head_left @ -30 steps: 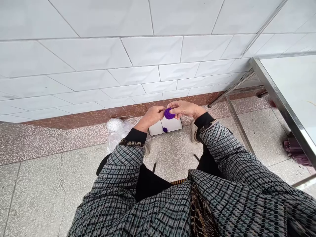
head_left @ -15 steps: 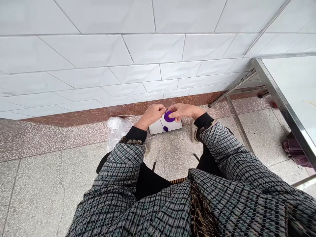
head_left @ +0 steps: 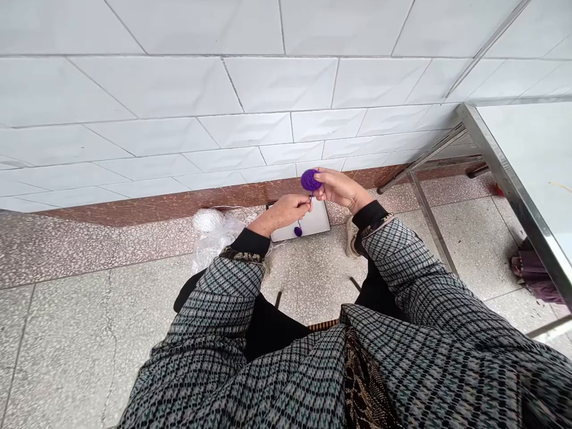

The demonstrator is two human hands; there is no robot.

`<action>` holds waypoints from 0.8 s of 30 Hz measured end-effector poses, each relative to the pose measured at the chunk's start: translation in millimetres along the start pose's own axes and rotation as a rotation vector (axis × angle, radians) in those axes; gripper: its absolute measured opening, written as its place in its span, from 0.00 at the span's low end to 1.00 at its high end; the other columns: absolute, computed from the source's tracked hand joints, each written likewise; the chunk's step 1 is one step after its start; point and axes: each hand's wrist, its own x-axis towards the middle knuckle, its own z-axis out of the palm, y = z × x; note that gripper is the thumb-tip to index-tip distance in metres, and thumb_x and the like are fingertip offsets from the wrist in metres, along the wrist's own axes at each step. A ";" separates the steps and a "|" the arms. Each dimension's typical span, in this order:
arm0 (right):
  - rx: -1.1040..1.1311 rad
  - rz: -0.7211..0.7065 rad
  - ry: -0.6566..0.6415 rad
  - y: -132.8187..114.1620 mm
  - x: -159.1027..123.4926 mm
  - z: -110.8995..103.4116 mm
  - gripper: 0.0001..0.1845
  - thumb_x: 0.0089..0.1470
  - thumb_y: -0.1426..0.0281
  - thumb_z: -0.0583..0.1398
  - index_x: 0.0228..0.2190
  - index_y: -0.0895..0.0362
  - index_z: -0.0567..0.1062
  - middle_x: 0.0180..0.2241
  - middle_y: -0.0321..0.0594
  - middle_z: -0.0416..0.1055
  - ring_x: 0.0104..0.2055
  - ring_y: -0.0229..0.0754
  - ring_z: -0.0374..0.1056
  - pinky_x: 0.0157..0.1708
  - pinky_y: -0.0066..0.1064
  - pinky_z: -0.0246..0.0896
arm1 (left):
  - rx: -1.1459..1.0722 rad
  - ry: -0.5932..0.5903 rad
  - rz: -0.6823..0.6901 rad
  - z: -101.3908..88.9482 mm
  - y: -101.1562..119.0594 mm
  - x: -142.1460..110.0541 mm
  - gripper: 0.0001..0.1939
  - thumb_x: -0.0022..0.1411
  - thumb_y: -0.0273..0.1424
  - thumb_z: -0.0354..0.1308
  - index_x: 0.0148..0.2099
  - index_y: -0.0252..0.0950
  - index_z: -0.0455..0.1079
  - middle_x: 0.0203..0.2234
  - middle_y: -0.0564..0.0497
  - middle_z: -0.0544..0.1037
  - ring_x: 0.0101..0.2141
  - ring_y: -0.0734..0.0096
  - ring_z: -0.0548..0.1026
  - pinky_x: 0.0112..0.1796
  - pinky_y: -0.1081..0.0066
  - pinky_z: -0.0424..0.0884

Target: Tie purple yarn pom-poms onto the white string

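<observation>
My right hand (head_left: 338,188) is closed on a small round purple crocheted piece (head_left: 310,179), held up in front of the wall's base. My left hand (head_left: 289,211) sits just below and left of it, fingers pinched on a thin purple thread that runs up to the piece. Below the hands a white box (head_left: 313,223) lies on the floor with a small purple ball of yarn (head_left: 298,230) on it. Both arms wear grey checked sleeves.
A ball of white yarn (head_left: 207,220) in a clear plastic bag lies on the floor left of the box. A steel table (head_left: 504,167) with slanted legs stands at the right, a dark purple cloth (head_left: 534,271) under it. White tiled wall ahead.
My right hand has lifted the purple piece upward and away from my left hand, which dropped slightly and now pinches the thread stretched between them.
</observation>
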 end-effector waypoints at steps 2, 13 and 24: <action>-0.072 0.027 -0.134 -0.8 -3.7 -3.6 0.07 0.65 0.74 0.63 0.40 0.56 0.68 0.25 0.28 0.68 0.19 0.28 0.61 0.22 0.19 0.61 | 0.039 0.035 -0.048 -2.9 -3.2 1.7 0.10 0.62 0.30 0.54 0.27 0.39 0.68 0.20 0.53 0.72 0.26 0.68 0.71 0.32 0.69 0.63; -0.839 0.233 -0.036 3.7 -2.2 2.9 0.13 0.58 0.79 0.68 0.37 0.58 0.69 0.27 0.33 0.70 0.20 0.32 0.65 0.19 0.23 0.63 | 0.032 0.100 -0.099 -14.2 2.5 -2.8 0.09 0.60 0.28 0.53 0.27 0.38 0.68 0.21 0.53 0.73 0.25 0.71 0.69 0.31 0.70 0.63; 0.131 -0.082 0.082 -3.4 4.8 -5.3 0.19 0.61 0.61 0.70 0.37 0.55 0.65 0.27 0.29 0.69 0.24 0.28 0.62 0.26 0.19 0.62 | -0.042 -0.006 0.042 -0.1 2.0 -2.1 0.10 0.62 0.29 0.53 0.27 0.38 0.68 0.20 0.55 0.73 0.26 0.71 0.71 0.34 0.70 0.66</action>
